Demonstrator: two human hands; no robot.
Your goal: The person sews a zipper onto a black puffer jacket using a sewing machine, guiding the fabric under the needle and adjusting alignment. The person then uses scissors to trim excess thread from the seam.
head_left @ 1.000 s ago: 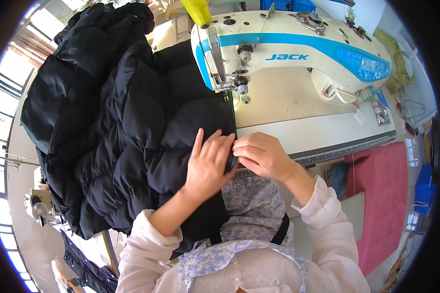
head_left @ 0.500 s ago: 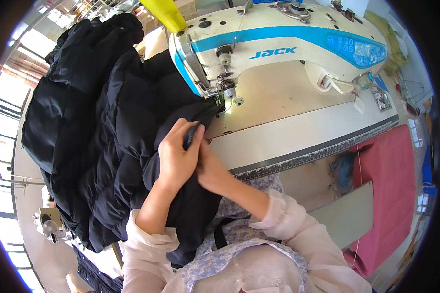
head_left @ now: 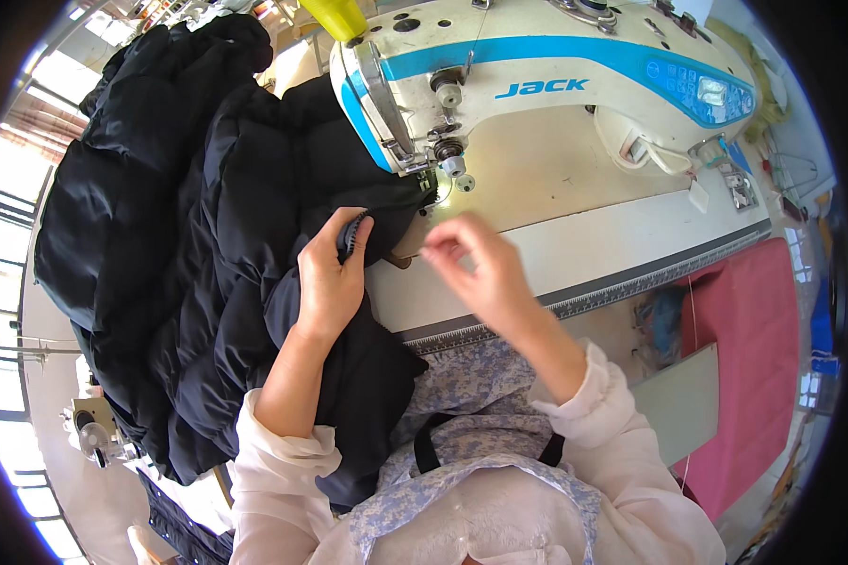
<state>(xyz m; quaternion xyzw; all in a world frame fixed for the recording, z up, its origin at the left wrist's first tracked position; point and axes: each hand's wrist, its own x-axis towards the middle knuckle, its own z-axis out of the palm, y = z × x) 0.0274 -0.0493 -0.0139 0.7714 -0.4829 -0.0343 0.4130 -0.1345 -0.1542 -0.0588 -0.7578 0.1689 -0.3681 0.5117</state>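
Observation:
A black quilted puffy garment (head_left: 236, 235) fills the left of the view, its near corner beneath the head of the white and blue sewing machine (head_left: 556, 66). My left hand (head_left: 334, 278) grips the garment's folded zipper edge (head_left: 351, 235) between thumb and fingers, just below and left of the presser foot (head_left: 426, 179). Apart from it, to the right, my right hand (head_left: 471, 268) is over the white bed edge, fingers curled and blurred by movement; whether anything is in them I cannot tell.
A ruler strip (head_left: 612, 287) runs along the table's front edge. Pink cloth (head_left: 744, 377) hangs at the right beside a pale board (head_left: 669, 400). A yellow object (head_left: 339, 14) stands atop the machine. Another machine (head_left: 94, 424) is at the lower left.
Both hands have shifted left with the zipper edge, which is now bent up in my left hand. My right hand has since let go and moved right, away from it.

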